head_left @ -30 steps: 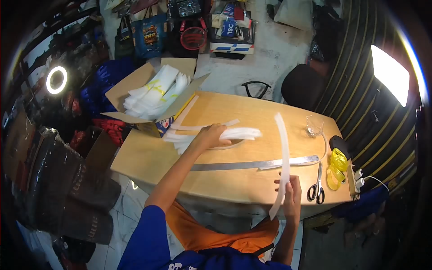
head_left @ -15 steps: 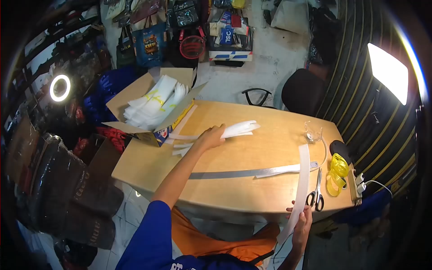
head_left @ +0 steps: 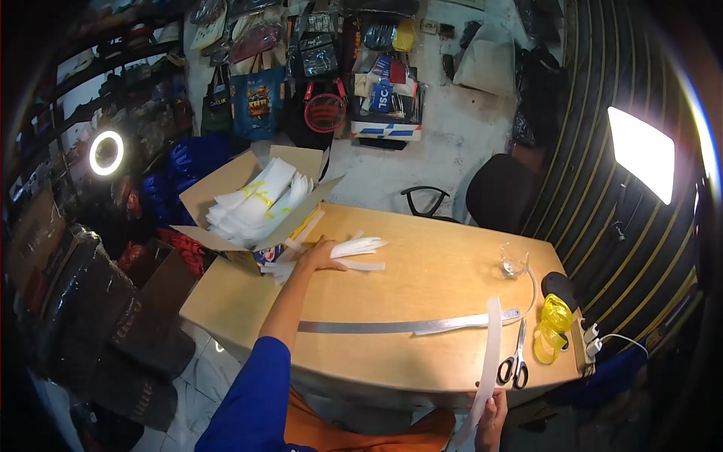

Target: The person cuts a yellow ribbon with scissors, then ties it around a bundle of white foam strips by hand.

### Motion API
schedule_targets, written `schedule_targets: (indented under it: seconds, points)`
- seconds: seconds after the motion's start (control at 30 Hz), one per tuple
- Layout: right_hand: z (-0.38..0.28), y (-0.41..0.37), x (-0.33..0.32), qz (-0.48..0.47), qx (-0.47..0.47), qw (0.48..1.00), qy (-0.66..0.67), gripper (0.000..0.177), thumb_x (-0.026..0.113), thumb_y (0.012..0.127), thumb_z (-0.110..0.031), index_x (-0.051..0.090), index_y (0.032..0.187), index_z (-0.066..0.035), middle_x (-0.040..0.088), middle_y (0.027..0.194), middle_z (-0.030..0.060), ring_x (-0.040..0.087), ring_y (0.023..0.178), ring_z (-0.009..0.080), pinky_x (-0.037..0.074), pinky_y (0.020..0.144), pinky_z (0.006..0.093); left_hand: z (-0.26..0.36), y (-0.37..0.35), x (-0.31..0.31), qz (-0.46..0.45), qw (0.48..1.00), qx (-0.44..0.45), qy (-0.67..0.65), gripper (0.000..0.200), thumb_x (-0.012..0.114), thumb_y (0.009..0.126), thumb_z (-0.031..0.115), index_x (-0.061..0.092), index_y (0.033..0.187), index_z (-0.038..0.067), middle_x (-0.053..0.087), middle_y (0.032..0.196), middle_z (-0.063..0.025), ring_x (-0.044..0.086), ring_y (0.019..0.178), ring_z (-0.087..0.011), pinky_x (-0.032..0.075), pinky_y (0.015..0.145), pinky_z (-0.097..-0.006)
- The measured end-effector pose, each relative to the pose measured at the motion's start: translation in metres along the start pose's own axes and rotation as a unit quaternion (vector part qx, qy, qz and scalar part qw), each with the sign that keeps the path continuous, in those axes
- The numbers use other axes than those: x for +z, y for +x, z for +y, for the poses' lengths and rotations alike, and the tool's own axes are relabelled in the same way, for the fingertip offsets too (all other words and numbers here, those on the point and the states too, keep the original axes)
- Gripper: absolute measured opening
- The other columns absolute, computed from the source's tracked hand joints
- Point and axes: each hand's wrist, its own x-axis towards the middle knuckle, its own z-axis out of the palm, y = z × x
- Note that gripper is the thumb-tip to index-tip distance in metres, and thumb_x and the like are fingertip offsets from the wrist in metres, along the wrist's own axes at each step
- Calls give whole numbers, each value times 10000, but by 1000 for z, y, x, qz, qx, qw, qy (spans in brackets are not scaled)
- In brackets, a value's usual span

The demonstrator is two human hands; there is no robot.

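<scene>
My left hand [head_left: 322, 256] is closed over a bundle of white strips [head_left: 360, 247] on the far left part of the table, close to the box. The strips fan out to both sides of the hand, and its fingertips are partly hidden. At the table's front edge, my right hand [head_left: 491, 413] holds one long whitish strip [head_left: 493, 339], which stands up over the tabletop with its lower end below the hand. Black-handled scissors [head_left: 515, 364] lie just right of that strip. A metal ruler [head_left: 354, 327] lies across the table, with a white strip [head_left: 452, 323] along its right part.
An open cardboard box [head_left: 295, 160] full of white strips tied with yellow ribbon stands at the table's left end. Yellow ribbon [head_left: 553, 324], a power strip [head_left: 581, 343] and a clear plastic item [head_left: 514, 264] are at the right. A black chair [head_left: 501, 192] stands behind the table [head_left: 422, 290].
My left hand has slid left toward the box with the bundle of white strips. My right hand still holds its strip. The view has tilted up slightly.
</scene>
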Motion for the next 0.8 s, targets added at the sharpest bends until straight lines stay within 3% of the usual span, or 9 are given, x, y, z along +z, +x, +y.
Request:
schedule_targets:
  seconds: [0.03,0.17,0.23,0.33,0.4,0.53,0.67,0.73,0.8]
  points:
    - [-25,3,16,-8,-59,952,-299,456,438,962,-292,457,1290,23,460,1329,214,428,1234,345,320,1041,414,-4,2,0,19,999,-28,14,741,782,632,468,541,1168,17,541,1140,-255,500,1112,-386,427,928,-430]
    - [-37,4,29,-1,-18,955,-295,468,426,961,-277,448,1273,70,490,1297,221,452,1212,344,337,1028,406,-17,7,13,116,975,-174,75,732,755,684,468,517,1209,17,533,1159,-269,489,1142,-380,422,942,-443]
    - [-35,9,32,-43,-83,931,-354,458,426,956,-265,461,1261,74,499,1285,223,462,1201,342,345,1022,402,-10,-1,7,114,969,-214,38,730,741,704,470,505,1224,16,533,1165,-266,492,1146,-373,428,936,-443]
    - [-120,-4,81,-70,41,964,-254,432,431,946,-240,485,1240,72,510,1270,226,462,1200,340,346,1021,401,-7,2,4,107,954,-278,43,709,719,731,474,508,1225,10,540,1169,-253,511,1133,-362,445,918,-437]
    - [-118,-4,81,-71,40,964,-252,424,433,943,-231,492,1234,72,512,1267,227,463,1198,341,345,1022,402,-14,8,8,100,944,-302,85,692,710,740,477,522,1211,5,545,1166,-243,526,1116,-357,456,906,-431]
    - [-53,9,52,-42,-23,949,-311,423,439,937,-229,496,1232,68,514,1266,227,461,1198,344,341,1025,404,-18,8,5,41,962,-253,88,634,713,720,444,573,1149,-2,563,1162,-215,559,1073,-359,472,884,-409]
    - [-106,-1,85,-74,61,965,-242,439,452,933,-267,504,1242,41,492,1294,220,447,1211,346,335,1028,413,0,-3,-9,24,978,-200,59,559,710,656,344,612,1096,13,634,1034,-206,619,969,-340,494,844,-399]
    - [-95,3,87,-137,28,988,-66,362,467,919,-303,490,1084,18,562,1093,159,595,868,180,495,717,303,7,-7,-12,15,981,-190,39,528,701,644,323,625,1071,23,645,989,-209,630,933,-337,501,824,-400]
    - [-92,2,93,-128,19,990,-62,339,461,912,-297,470,1063,6,560,1083,162,601,844,185,501,699,300,16,-11,-15,6,984,-179,18,498,691,631,302,639,1046,33,656,945,-212,642,898,-334,508,803,-401]
